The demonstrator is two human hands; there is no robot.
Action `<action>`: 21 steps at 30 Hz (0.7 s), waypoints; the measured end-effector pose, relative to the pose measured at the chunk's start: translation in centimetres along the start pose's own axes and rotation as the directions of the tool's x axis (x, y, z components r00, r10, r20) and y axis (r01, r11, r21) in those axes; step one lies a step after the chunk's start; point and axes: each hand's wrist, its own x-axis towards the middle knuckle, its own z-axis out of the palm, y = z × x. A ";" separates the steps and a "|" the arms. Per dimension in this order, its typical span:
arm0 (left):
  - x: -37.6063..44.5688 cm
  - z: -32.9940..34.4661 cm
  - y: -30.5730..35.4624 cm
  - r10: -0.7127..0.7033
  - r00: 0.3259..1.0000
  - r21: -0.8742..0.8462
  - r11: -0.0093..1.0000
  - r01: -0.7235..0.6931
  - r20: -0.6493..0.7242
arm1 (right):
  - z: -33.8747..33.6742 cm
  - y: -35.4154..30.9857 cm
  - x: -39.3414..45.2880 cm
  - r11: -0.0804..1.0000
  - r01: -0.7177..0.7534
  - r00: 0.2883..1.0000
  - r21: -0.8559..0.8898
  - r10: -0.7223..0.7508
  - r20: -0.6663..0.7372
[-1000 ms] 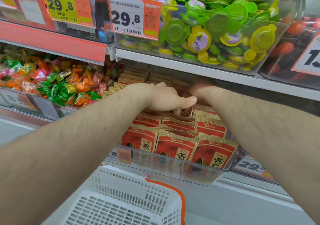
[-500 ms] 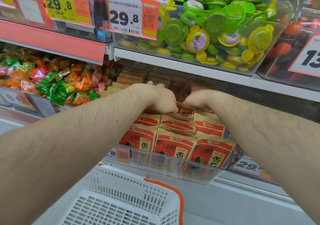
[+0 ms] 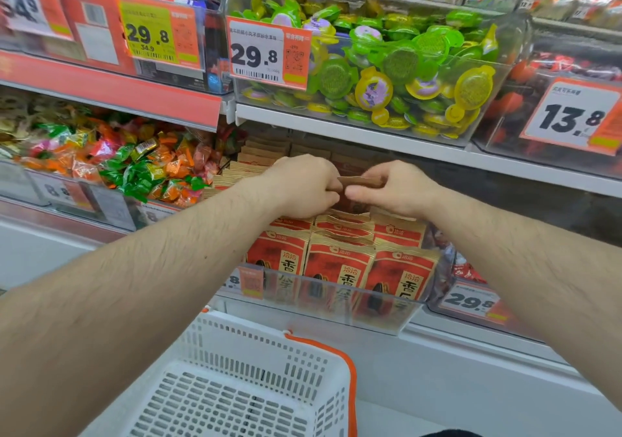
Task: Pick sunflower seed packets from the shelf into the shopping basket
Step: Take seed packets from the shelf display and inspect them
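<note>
I held 1 red-and-tan sunflower seed packet (image 3: 357,185) between both hands, above the rear rows of the clear plastic display bin (image 3: 323,297). My left hand (image 3: 304,186) had its fingers curled round the packet's left end. My right hand (image 3: 392,187) pinched the right end between thumb and fingers. The packet's tan top edge showed between the 2 hands; the rest of it was hidden behind my fingers. Whether its lower edge was touching the packets below, I could not tell.

The remaining red sunflower seed packets (image 3: 338,261) stood upright in rows inside the bin, directly below and in front of my hands, 3 across in the front row. The white perforated plastic shopping basket with an orange handle (image 3: 255,389) sat below the bin, near the bottom of the view, between my forearms.

To the left, a bin of mixed orange, green and red wrapped candies (image 3: 111,157) adjoined the seed packets. On the shelf above, a clear tub of green and yellow round jelly cups (image 3: 397,66) carried a white price tag reading 29.8 (image 3: 267,53). A yellow price tag (image 3: 151,33), also 29.8, hung further left, and a white tag reading 13.8 (image 3: 572,113) hung at the right. The white metal shelf edge (image 3: 336,127) passed just above my hands.
</note>
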 end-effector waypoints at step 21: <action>-9.6 -5.2 2.4 -0.538 0.595 -0.802 0.411 -0.433 -0.597 | 1.2 -10.9 -7.8 0.743 0.375 0.846 0.555 -0.030 -0.532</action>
